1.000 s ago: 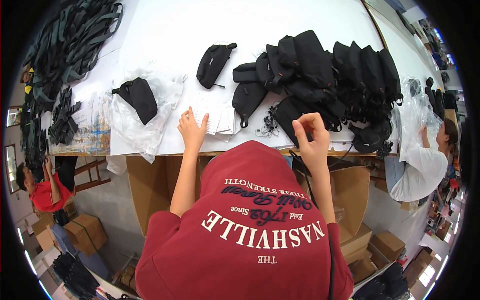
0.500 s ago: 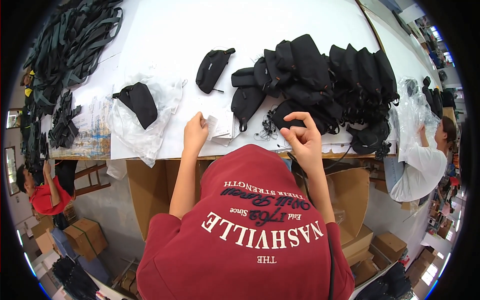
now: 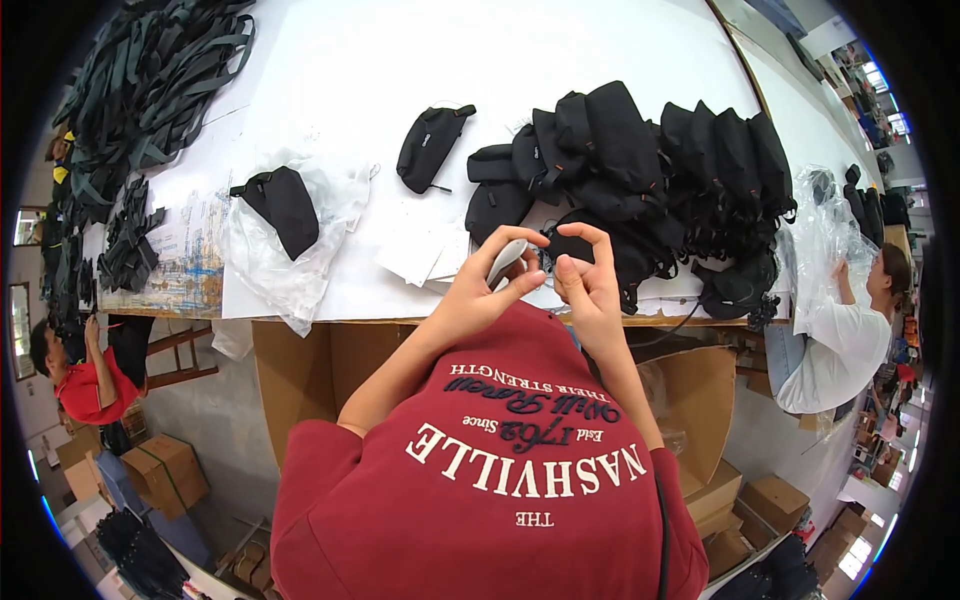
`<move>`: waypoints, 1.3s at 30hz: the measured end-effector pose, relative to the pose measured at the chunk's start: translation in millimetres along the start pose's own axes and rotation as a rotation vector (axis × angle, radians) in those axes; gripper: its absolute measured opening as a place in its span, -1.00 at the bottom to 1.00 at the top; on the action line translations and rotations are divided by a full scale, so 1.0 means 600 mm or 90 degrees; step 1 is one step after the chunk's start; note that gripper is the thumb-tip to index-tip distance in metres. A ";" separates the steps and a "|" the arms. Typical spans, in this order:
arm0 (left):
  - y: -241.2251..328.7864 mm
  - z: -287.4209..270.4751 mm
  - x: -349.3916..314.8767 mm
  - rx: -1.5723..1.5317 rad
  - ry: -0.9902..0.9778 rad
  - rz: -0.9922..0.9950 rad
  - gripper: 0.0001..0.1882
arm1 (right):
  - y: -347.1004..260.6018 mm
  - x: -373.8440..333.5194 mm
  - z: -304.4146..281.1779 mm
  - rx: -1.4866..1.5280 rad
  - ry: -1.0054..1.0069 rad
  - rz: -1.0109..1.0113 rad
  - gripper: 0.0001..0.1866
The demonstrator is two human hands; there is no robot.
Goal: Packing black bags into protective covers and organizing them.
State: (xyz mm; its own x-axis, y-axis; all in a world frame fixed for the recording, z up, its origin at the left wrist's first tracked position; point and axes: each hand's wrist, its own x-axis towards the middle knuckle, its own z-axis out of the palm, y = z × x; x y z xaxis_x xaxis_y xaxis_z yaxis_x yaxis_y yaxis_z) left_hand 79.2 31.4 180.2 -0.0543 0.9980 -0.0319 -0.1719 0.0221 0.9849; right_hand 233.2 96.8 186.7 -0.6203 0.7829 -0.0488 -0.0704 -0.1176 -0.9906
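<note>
A pale card [image 3: 506,262] is pinched in my left hand [image 3: 515,270], seen from my remote post, above the near edge of a white surface [image 3: 340,70]. The card sits within the left grip, between thumb and curled fingers, its rounded, lighter face tilted up along the inner side of the index finger. My right hand [image 3: 588,275] is raised just beside it, thumb and index finger bent toward each other and toward the card; I cannot tell whether that grip has hold of anything. Fine dark cords [image 3: 546,258] show in the narrow space between the two hands, too small for me to say whether either one touches them.

I judge the card very light and thin, springy rather than stiff, and easily creased under a hard squeeze; an edge or a corner, taken lightly, would be the place to hold it. The cords look limp and likely to tangle, best caught near a loose end.

White papers [image 3: 412,250] lie on the surface just left of the hands, a single black pouch [image 3: 430,150] farther off, and piled black pouches [image 3: 620,140] beyond the right grip.
</note>
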 end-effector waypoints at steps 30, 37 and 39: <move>-0.006 0.005 0.003 -0.105 0.062 0.136 -0.74 | -0.017 -0.011 0.010 -0.051 -0.104 -0.101 -0.59; 0.015 0.003 -0.001 -0.134 0.070 0.113 -0.77 | -0.023 -0.013 0.011 -0.037 -0.075 -0.119 -0.53; 0.015 0.001 -0.003 -0.139 0.070 0.096 -0.77 | -0.024 -0.013 0.011 -0.051 -0.046 -0.141 -0.50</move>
State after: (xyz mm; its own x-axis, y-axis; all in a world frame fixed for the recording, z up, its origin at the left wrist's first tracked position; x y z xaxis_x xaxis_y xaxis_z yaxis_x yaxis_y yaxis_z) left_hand 78.5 30.0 189.0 -0.1989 0.9766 0.0820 -0.3610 -0.1507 0.9203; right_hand 233.8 88.6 202.5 -0.6515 0.7378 0.1766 -0.1503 0.1026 -0.9833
